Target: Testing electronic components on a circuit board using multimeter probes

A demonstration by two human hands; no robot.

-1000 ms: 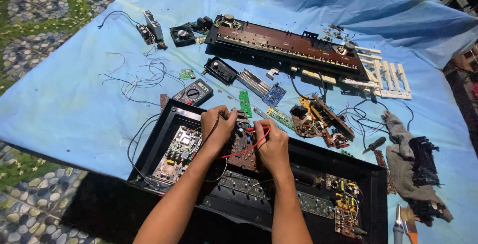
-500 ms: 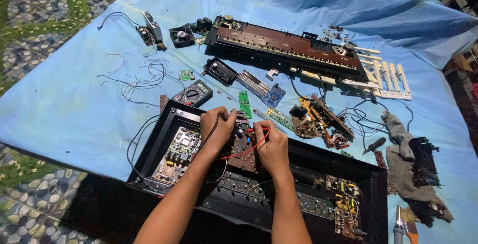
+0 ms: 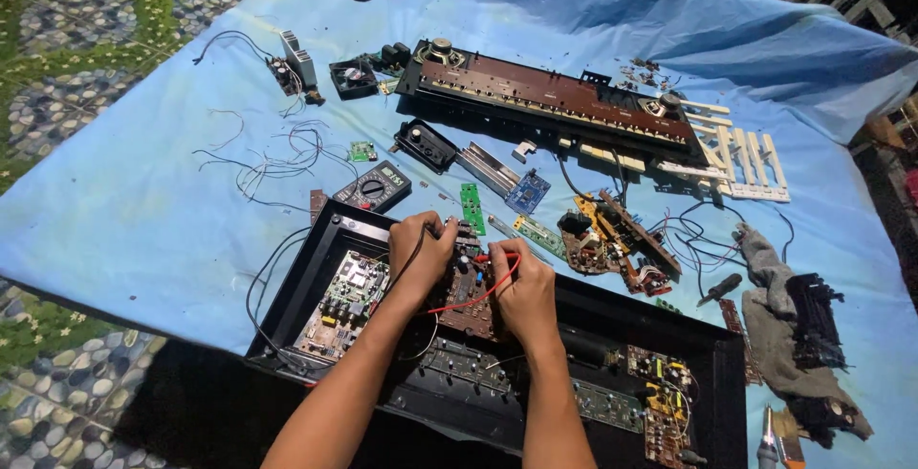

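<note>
My left hand point(image 3: 418, 254) grips a black test probe, its black lead running back toward me. My right hand point(image 3: 521, 292) grips a red test probe whose red lead point(image 3: 478, 297) loops under the hand. Both probe tips press on a brown circuit board point(image 3: 467, 289) between the hands. That board sits inside a wide black case point(image 3: 612, 321) lying on the blue cloth point(image 3: 143, 201). A green board point(image 3: 346, 289) lies in the case to the left, and more boards point(image 3: 660, 388) lie to the right. A dark multimeter point(image 3: 373, 187) rests just beyond the case.
A long keyboard chassis point(image 3: 555, 101) with brown board lies across the far cloth, white key strips point(image 3: 751, 158) at its right end. Loose wires point(image 3: 277, 153), small green boards point(image 3: 471, 206), a fan point(image 3: 352, 77), a grey rag point(image 3: 779, 311) and a screwdriver point(image 3: 719, 288) are scattered around.
Both hands stay on the brown board; the fingers and probes shift only slightly.
</note>
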